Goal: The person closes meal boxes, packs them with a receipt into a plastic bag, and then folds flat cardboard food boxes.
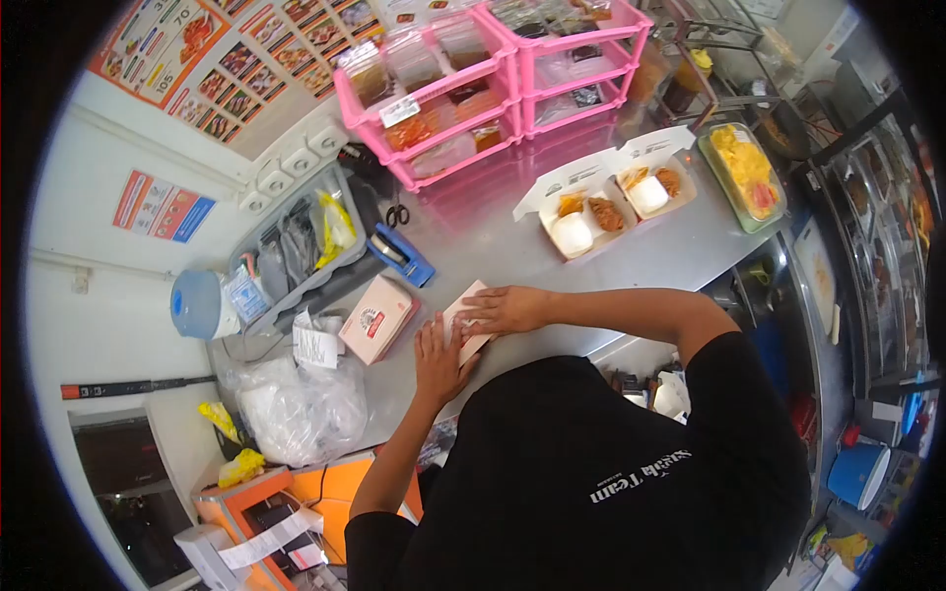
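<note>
Head view: left hand and right hand close together, fingers laid over pale carton on steel counter, near printed box. Hands hide much of carton; cannot tell whether they grip. Plastic bags: contents unclear.

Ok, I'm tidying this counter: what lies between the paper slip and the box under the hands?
A pale pink printed box, as the head view shows.

I see a black shirt, short sleeves leaving the forearms bare, and slanting white lettering that includes the word "Team".
</note>
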A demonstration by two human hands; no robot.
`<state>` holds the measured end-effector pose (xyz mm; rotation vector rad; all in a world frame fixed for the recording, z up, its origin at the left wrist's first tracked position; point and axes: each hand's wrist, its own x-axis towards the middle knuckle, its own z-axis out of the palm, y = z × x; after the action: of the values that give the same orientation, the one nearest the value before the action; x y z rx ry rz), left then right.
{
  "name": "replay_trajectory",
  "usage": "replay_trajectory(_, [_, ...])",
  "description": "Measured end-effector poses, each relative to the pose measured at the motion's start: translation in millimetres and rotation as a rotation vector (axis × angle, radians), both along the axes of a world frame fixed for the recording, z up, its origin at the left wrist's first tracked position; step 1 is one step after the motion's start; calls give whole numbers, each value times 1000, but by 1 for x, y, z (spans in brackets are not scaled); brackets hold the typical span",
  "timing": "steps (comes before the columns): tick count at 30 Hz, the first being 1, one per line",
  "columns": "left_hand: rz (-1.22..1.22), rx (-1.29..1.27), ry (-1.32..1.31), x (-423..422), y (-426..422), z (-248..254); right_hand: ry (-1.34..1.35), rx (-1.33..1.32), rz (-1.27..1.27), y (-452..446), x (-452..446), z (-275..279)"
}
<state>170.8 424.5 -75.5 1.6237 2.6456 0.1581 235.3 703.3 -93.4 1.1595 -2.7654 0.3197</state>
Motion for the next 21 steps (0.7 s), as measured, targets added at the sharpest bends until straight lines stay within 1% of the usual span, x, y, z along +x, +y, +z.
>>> replay_trajectory(3, [17,-20,-66,4,4,16,-40,-82,6,-1,1,3])
replay_trajectory(6, [61,16,-75,11,7,18,-66,-109,-34,-4,7,6])
replay_trajectory(9, [65,53,-4,11,-4,-7,-155,-268,-186,-2,3,26])
replay_trajectory(11, [116,49,7,20,-17,-2,-30,-429,-439,30,-11,58])
replay_trajectory(13, [190,36,-1,28,-35,5,205,-427,-841,82,-20,96])
replay_trajectory(14, [232,24,-13,29,-46,9,419,-283,-1013,110,-22,111])
replay_trajectory(16, [304,6,-28,34,-65,16,191,-207,-1313,163,-12,114])
replay_trajectory(18, [377,13,-22,33,-72,23,-274,-211,-1364,177,11,129])
replay_trajectory(20, [415,88,-56,29,-67,26,-485,-180,-1387,178,23,130])
replay_trajectory(21, [437,124,-79,30,-64,27,-472,-148,-1402,168,34,113])
